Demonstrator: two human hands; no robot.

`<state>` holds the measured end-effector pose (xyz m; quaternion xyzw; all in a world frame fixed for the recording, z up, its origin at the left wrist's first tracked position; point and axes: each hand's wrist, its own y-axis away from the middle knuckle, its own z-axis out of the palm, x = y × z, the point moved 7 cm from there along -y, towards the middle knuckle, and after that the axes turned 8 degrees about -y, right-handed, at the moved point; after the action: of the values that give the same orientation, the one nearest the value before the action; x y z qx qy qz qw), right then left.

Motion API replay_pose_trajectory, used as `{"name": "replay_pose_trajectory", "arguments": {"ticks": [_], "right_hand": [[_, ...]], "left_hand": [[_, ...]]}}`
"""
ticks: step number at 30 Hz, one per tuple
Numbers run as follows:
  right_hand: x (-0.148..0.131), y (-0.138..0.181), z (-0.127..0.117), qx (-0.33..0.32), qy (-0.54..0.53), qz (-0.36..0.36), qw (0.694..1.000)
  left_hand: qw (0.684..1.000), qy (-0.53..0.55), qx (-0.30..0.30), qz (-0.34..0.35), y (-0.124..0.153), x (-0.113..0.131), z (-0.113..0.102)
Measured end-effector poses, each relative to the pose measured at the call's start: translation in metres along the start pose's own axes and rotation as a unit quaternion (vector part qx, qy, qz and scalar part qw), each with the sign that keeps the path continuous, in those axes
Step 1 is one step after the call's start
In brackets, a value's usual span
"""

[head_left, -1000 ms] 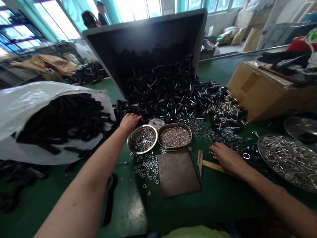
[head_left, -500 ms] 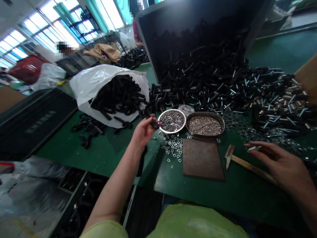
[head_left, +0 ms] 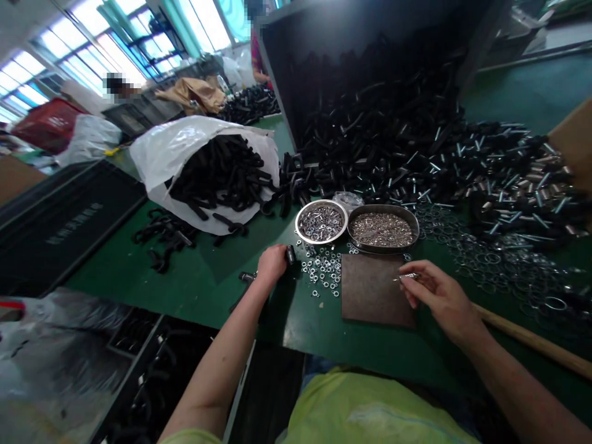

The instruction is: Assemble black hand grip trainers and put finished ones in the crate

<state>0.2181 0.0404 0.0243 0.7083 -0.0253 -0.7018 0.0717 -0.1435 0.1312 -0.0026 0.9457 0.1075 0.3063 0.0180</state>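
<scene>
Two grips, both closed: black piece [head_left: 291,254] held by left hand [head_left: 272,264], left of loose rings [head_left: 326,270]; coiled metal piece [head_left: 409,277] pinched by right hand [head_left: 439,297], at right edge of plate [head_left: 372,290]. Should the pinch be slackened, coiled metal piece might be dropped and lost.

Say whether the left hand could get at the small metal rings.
Probably yes: the small metal rings lie near the left hand, though the black part in its grip may need releasing.

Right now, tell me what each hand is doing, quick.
Left hand: closed, holding a black part.
Right hand: closed, pinching a small metal part.
</scene>
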Motion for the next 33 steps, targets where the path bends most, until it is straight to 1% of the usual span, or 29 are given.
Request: {"name": "replay_pose_trajectory", "arguments": {"ticks": [3, 4, 6, 8, 10, 13, 16, 19, 22, 24, 27, 28, 29, 30, 31, 32, 33], "right_hand": [[0.002, 0.004, 0.006, -0.008, -0.053, 0.007, 0.999], [0.002, 0.006, 0.007, -0.011, -0.070, 0.007, 0.997], [0.000, 0.009, 0.011, -0.020, -0.089, 0.006, 0.996], [-0.004, 0.013, 0.016, -0.033, -0.097, 0.004, 0.995], [-0.009, 0.017, 0.023, -0.050, -0.100, 0.000, 0.994], [-0.017, 0.023, 0.035, -0.078, -0.095, -0.010, 0.992], [-0.021, 0.026, 0.044, -0.102, -0.087, -0.011, 0.991], [-0.019, 0.026, 0.048, -0.120, -0.090, -0.001, 0.989], [-0.014, 0.023, 0.050, -0.126, -0.099, 0.019, 0.987], [-0.008, 0.022, 0.049, -0.120, -0.124, 0.043, 0.984], [-0.001, 0.018, 0.045, -0.081, -0.172, 0.066, 0.980], [0.000, 0.017, 0.042, -0.065, -0.170, 0.064, 0.981], [0.000, 0.015, 0.039, -0.052, -0.154, 0.057, 0.985], [-0.001, 0.014, 0.035, -0.039, -0.124, 0.046, 0.990], [-0.004, 0.013, 0.031, -0.027, -0.089, 0.030, 0.995], [-0.007, 0.013, 0.027, -0.015, -0.053, 0.013, 0.998], [-0.011, 0.013, 0.023, -0.005, -0.023, -0.002, 1.000]], "left_hand": [[1.000, 0.011, -0.024, 0.013, 0.010, 0.013, 0.003], [0.999, 0.040, -0.032, 0.017, 0.017, 0.019, 0.004], [0.986, 0.158, -0.049, 0.017, 0.036, 0.035, 0.009], [0.950, 0.303, -0.069, 0.004, 0.060, 0.055, 0.020], [0.915, 0.389, -0.102, -0.019, 0.087, 0.076, 0.035], [0.877, 0.451, -0.151, -0.068, 0.121, 0.100, 0.061], [0.854, 0.471, -0.196, -0.100, 0.143, 0.114, 0.078], [0.852, 0.462, -0.227, -0.099, 0.151, 0.121, 0.084], [0.861, 0.442, -0.238, -0.083, 0.152, 0.124, 0.081], [0.879, 0.411, -0.234, -0.057, 0.150, 0.125, 0.077], [0.922, 0.333, -0.195, 0.033, 0.147, 0.130, 0.068], [0.932, 0.311, -0.179, 0.060, 0.146, 0.132, 0.068], [0.937, 0.298, -0.169, 0.072, 0.146, 0.133, 0.069], [0.937, 0.297, -0.172, 0.064, 0.147, 0.132, 0.075], [0.931, 0.307, -0.192, 0.038, 0.149, 0.131, 0.083], [0.916, 0.330, -0.227, -0.002, 0.152, 0.128, 0.095], [0.891, 0.365, -0.266, -0.050, 0.156, 0.127, 0.107]]}}
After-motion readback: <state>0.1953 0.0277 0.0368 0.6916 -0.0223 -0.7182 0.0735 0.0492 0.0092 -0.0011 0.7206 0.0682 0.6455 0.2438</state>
